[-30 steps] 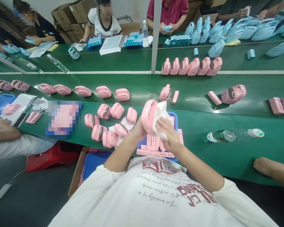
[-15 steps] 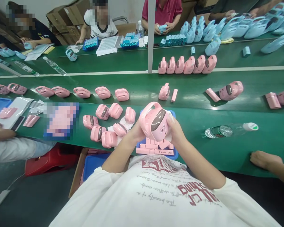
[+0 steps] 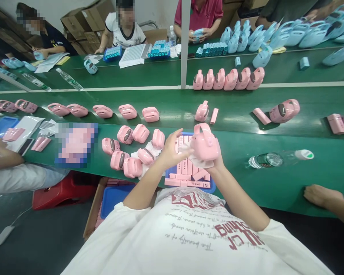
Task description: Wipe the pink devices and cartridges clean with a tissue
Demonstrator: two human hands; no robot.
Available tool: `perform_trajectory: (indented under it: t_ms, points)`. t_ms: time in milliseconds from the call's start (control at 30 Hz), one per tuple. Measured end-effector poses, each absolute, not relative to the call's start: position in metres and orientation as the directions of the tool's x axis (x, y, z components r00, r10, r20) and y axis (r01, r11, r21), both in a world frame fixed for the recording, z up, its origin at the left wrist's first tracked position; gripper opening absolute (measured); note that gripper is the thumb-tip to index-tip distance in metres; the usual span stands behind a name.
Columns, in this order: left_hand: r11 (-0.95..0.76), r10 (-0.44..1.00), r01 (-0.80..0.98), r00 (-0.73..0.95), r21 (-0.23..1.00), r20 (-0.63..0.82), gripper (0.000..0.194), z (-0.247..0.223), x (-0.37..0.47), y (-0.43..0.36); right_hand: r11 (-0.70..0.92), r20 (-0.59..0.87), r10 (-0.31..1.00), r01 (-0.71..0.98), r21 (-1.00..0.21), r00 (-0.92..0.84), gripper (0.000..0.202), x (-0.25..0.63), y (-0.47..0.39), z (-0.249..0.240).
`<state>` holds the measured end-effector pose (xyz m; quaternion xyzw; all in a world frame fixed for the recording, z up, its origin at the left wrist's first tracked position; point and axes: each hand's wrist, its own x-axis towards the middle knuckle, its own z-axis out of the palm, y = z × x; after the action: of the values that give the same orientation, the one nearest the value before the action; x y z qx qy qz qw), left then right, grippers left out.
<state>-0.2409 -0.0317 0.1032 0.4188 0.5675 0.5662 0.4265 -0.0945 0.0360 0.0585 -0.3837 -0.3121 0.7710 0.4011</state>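
Note:
A pink plastic device with a looped handle [image 3: 206,147] is in my right hand [image 3: 218,162], which grips it from below and the right side. Its plain pink side faces me. A white cloth [image 3: 203,163] lies bunched between the device and my right palm, and some of it reaches toward my left fingers. My left hand [image 3: 171,151] is beside the device on the left, fingers stretched and apart, its fingertips close to the cloth. Beneath both hands is a blue tray [image 3: 212,187] with many pink rectangular blocks [image 3: 186,177] in it.
Several similar pink devices [image 3: 132,167] stand left of the tray, some on white cloth. More line the green belt [image 3: 172,103] ahead. A water bottle [image 3: 275,158] lies at right, near another person's hand [image 3: 322,196]. A metal post [image 3: 185,46] rises in front.
The device has turned so its dark window no longer faces me, and it has shifted right. My left hand has come off it and opened. The right hand keeps hold.

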Motion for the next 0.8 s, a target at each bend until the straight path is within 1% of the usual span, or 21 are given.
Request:
perform_trajectory:
  t_ms: [33,100,167,267,433,500,567,633,667,700,733,800]
  points:
    - [-0.047,0.973,0.014,-0.225,0.999,0.049,0.076,0.106,-0.236,-0.031,-0.523,-0.351,0.829,-0.378,-0.764,-0.436,0.044,-0.095,0.035,0.059]
    - [-0.112,0.985,0.028,-0.129,0.993,0.115,0.082,0.107,-0.225,-0.028,-0.605,-0.379,0.771,-0.407,-0.684,-0.511,0.048,-0.096,0.033,0.059]
    - [-0.133,0.983,0.020,-0.127,0.991,0.134,0.083,0.101,-0.214,-0.023,-0.620,-0.382,0.761,-0.412,-0.668,-0.525,0.051,-0.097,0.031,0.058]
    - [-0.132,0.967,0.024,-0.217,0.991,0.134,0.082,0.084,-0.206,-0.015,-0.650,-0.420,0.739,-0.394,-0.651,-0.526,0.045,-0.098,0.030,0.054]
    - [-0.155,0.898,0.097,-0.401,0.983,0.181,0.075,0.067,-0.205,-0.013,-0.713,-0.525,0.700,-0.446,-0.541,-0.484,0.015,-0.099,0.024,0.048]
    - [-0.151,0.868,0.116,-0.460,0.982,0.188,0.078,0.064,-0.207,-0.013,-0.731,-0.574,0.682,-0.449,-0.514,-0.454,0.004,-0.098,0.019,0.045]
    - [-0.141,0.837,0.100,-0.519,0.985,0.172,0.083,0.062,-0.210,-0.013,-0.730,-0.600,0.682,-0.442,-0.521,-0.419,0.004,-0.095,0.015,0.043]
    - [-0.123,0.812,0.038,-0.571,0.992,0.122,0.085,0.060,-0.216,-0.012,-0.710,-0.602,0.702,-0.442,-0.548,-0.381,0.011,-0.087,0.014,0.044]
    - [-0.110,0.808,-0.012,-0.584,0.994,0.083,0.085,0.059,-0.220,-0.011,-0.678,-0.592,0.731,-0.458,-0.575,-0.339,0.014,-0.082,0.016,0.046]
    - [-0.098,0.809,-0.074,-0.587,0.992,0.036,0.083,0.058,-0.224,-0.010,-0.614,-0.563,0.782,-0.486,-0.622,-0.267,0.016,-0.076,0.019,0.049]
    - [-0.084,0.816,-0.145,-0.578,0.986,-0.015,0.078,0.057,-0.228,-0.010,-0.516,-0.505,0.845,-0.514,-0.685,-0.175,0.018,-0.070,0.023,0.053]
    - [-0.059,0.839,-0.281,-0.534,0.958,-0.105,0.068,0.054,-0.234,-0.011,-0.260,-0.313,0.950,-0.514,-0.818,0.017,0.024,-0.059,0.029,0.059]
